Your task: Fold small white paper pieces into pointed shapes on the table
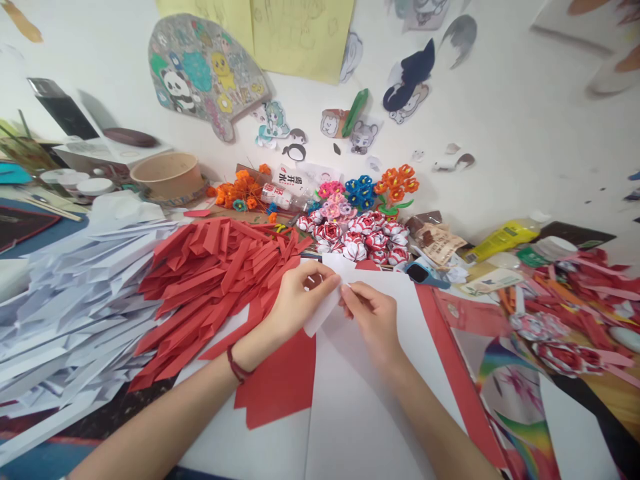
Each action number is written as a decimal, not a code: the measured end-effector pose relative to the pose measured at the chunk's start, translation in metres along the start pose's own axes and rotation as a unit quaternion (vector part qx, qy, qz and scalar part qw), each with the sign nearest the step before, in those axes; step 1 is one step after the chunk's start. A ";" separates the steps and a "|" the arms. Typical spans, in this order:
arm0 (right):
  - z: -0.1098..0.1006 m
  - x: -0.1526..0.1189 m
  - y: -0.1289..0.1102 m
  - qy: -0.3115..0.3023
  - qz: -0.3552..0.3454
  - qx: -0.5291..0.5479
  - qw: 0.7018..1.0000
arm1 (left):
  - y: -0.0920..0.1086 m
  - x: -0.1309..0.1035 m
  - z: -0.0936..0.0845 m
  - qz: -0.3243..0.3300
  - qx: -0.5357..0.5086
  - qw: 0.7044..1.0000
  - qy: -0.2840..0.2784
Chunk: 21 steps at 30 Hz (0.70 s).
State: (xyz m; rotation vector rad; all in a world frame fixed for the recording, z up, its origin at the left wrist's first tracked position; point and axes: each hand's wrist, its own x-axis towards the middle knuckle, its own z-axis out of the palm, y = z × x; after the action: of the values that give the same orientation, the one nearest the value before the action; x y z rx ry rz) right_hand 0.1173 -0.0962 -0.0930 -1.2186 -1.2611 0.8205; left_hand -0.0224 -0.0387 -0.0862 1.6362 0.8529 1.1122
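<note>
Nearest, two bare forearms reach in over white sheets (360,413) and red sheets (280,380) spread flat as a working surface. Just beyond, the left hand (300,303) and right hand (373,320) meet over a white paper strip (325,307), fingers closed in a pinch on its two sides, thumbs on top, which looks like the grip for pressing a fold. To the left, folded red strips (215,280) and white strips (70,320) lie in heaps, within easy reach, I'd say. Farther off, finished red-and-white paper flowers (360,240) cluster together, with orange flowers (240,190) and blue and pink ones behind, a paper bowl (167,175) far left, a yellow bottle (500,240) far right, and cartoon cutouts (205,73) stuck on the wall.
</note>
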 end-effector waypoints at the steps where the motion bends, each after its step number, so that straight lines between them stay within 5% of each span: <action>1: 0.000 0.000 -0.001 0.000 0.000 0.002 1.000 | 0.002 -0.001 0.000 0.004 0.008 1.000 -0.001; 8: 0.003 -0.001 -0.006 -0.003 0.020 -0.004 1.000 | 0.010 -0.005 0.002 0.035 0.056 0.998 -0.009; 21: 0.004 -0.005 -0.004 0.010 0.066 0.035 0.997 | 0.000 -0.001 0.002 -0.004 0.053 0.998 -0.036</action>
State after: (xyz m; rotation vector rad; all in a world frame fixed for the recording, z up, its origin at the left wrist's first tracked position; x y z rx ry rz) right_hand 0.1122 -0.1010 -0.0911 -1.2610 -1.1351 0.9392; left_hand -0.0208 -0.0400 -0.0869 1.7472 0.8829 1.0118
